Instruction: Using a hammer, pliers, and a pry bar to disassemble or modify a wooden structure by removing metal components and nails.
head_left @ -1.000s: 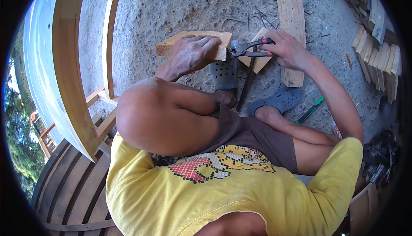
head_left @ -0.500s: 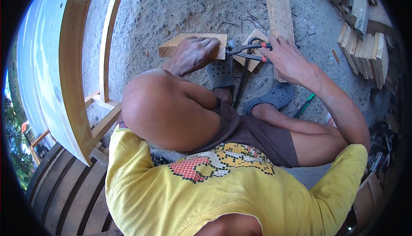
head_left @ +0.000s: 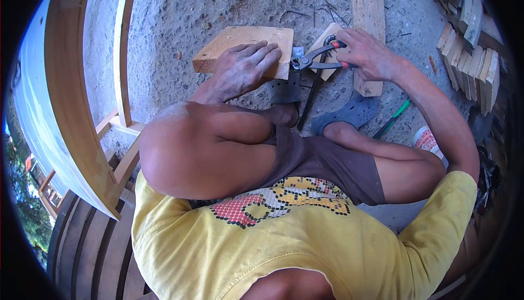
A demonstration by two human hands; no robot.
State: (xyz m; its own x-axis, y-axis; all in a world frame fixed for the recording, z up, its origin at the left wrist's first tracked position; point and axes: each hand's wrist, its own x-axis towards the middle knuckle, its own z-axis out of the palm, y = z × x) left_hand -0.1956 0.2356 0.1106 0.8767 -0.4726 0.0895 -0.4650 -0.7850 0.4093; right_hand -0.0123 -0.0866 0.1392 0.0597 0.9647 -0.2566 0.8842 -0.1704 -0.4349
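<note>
Pliers [head_left: 316,57]: gripped closed in right hand [head_left: 367,54], unchanged; left hand [head_left: 243,68] stays flat on wooden block [head_left: 232,43]; concrete floor [head_left: 180,5], stacked offcuts [head_left: 469,49].

The carrying surface is a rough grey concrete floor [head_left: 218,5]. A thick wooden block [head_left: 234,41] lies flat on it near the centre. A longer plank [head_left: 367,11] lies beyond, toward the far edge. Loose nails [head_left: 327,8] lie scattered between them. Stacked wood offcuts [head_left: 469,54] occupy the right edge. A green-handled tool [head_left: 392,119] lies nearer.
</note>
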